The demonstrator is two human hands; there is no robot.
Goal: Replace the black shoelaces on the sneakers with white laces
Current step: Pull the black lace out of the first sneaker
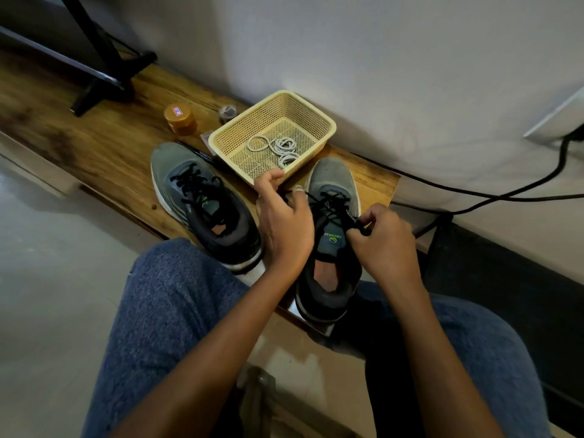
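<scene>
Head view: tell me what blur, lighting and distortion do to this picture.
Head view: sharp around the right sneaker and both hands; motion smear on the wooden bench at upper left; wide-angle lens bows the wall and floor edges; a bright patch lights the wall behind the basket, while the lower right falls into deep shadow.

there is just one view, a wide one from the person's head, looking forward and down, close over the knees and the hands (335,235), onto the low wooden worktop (104,143) by the wall.
</scene>
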